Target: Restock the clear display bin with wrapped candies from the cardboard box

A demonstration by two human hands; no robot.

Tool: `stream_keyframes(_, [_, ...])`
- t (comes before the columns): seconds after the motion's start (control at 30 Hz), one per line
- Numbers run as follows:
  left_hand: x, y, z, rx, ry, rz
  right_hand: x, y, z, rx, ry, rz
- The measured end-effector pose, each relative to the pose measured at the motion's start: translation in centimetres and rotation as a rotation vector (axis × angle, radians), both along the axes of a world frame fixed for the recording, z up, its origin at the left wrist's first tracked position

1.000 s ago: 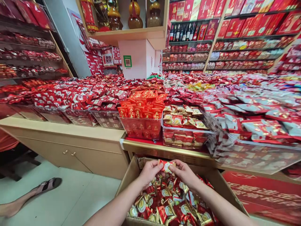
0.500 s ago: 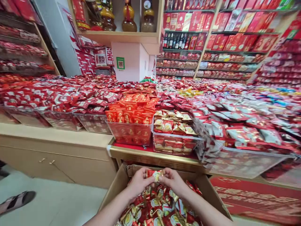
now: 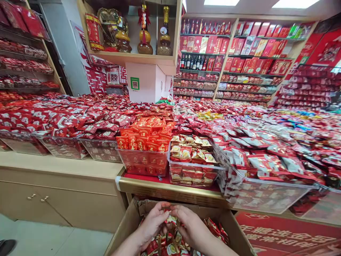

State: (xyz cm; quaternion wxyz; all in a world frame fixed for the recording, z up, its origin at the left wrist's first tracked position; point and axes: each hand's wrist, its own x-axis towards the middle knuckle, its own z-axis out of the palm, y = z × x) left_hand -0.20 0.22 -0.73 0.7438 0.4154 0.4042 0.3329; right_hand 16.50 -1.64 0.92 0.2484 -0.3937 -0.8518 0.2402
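Observation:
Both hands are close together over an open cardboard box (image 3: pixel 241 229), with their fingers curled inward and nearly meeting. My left hand (image 3: pixel 154 224) has its thumb and fingers closed on a small wrapped candy (image 3: pixel 171 217) in red, white and gold. My right hand (image 3: pixel 190 225) closes on the same candy from the other side, and its fingers hide most of the wrapper. Below them, a loose heap of similar red and gold wrapped candies (image 3: pixel 172 247) fills the box.
Behind the box, a gold-edged counter (image 3: pixel 170 188) carries clear bins: one of orange-red packets (image 3: pixel 145 142), one of red and gold candies (image 3: pixel 193 156), one of red and white packets (image 3: pixel 266 163). Cabinets (image 3: pixel 61 199) stand left, a red printed carton (image 3: pixel 287 233) right.
The candy was stretched level between both hands; now the fingers have drawn in around it and cover most of it. The view has tilted up and turned slightly right.

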Motion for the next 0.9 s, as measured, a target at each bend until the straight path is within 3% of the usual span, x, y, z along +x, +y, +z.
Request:
stream_keyframes(0.13, [-0.1,0.0,0.1,-0.06,0.042,0.039,0.2,-0.1,1.4,0.244,-0.156,0.006])
stream_keyframes(0.2, [-0.2,-0.1,0.5,0.008,0.13,0.043,0.8,-0.5,3.3,0.426,-0.218,-0.01])
stream_keyframes(0.27, [-0.2,-0.5,2.2,0.17,0.25,0.015,1.9,-1.0,6.4,0.625,-0.25,-0.047])
stream_keyframes(0.33, [0.1,-0.8,5.5,0.464,0.393,-0.052,3.4,-1.1,10.3,0.772,-0.288,-0.12])
stream_keyframes(0.4, [1.1,-0.4,9.9,0.954,0.517,-0.116,4.9,-0.3,14.3,0.824,-0.388,-0.258])
stream_keyframes(0.47, [2.9,1.4,14.2,1.348,0.548,-0.129,5.9,1.3,17.6,0.806,-0.551,-0.426])
stream_keyframes(0.53, [5.3,4.5,17.4,1.6,0.652,-0.106,6.4,3.6,19.7,0.752,-0.732,-0.533])
stream_keyframes(0.57, [6.5,6.4,18.5,1.684,0.771,-0.114,6.4,4.7,20.2,0.718,-0.816,-0.546])
stream_keyframes(0.63, [8.8,9.8,19.6,1.75,1.123,-0.302,6.1,6.6,20.4,0.649,-0.935,-0.528])
stream_keyframes(0.7, [10.3,12.3,19.8,1.731,1.222,-0.379,5.9,7.9,20.0,0.57,-1.004,-0.496])
stream_keyframes(0.77, [10.9,13.4,19.5,1.707,1.254,-0.409,5.8,8.5,19.5,0.486,-1.041,-0.467])
stream_keyframes(0.9, [10.6,13.6,18.7,1.689,1.265,-0.433,6.2,9.0,19.1,0.357,-1.056,-0.4])
